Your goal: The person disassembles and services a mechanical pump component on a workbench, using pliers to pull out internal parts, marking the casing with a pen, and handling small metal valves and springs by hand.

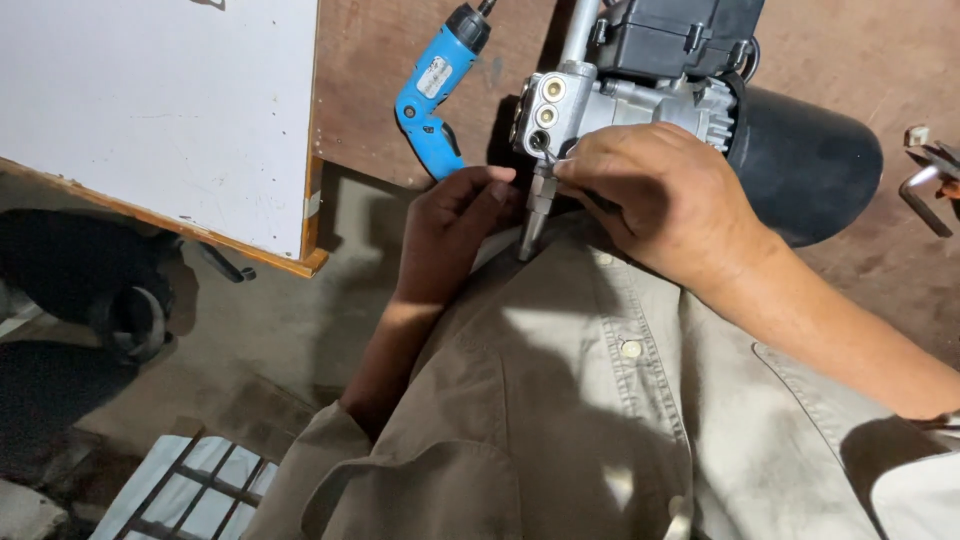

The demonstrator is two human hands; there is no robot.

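Observation:
A grey metal pump head (590, 105) with round brass ports sits at the edge of a brown wooden bench (380, 70), with a black motor housing (680, 35) behind it. My right hand (650, 190) is closed around a thin dark hex key whose tip sits in the lowest port on the pump's face. My left hand (455, 225) rests under the pump's front, fingers curled against a short metal nozzle (535, 215) that points down toward my shirt. A blue cordless screwdriver (435, 85) lies on the bench to the left of the pump.
A white board (160, 110) with a wooden edge leans at the left. A black rounded part (805, 165) sits right of the pump. Metal hex keys (925, 185) lie at the far right. Concrete floor and a metal grate (190, 490) show below.

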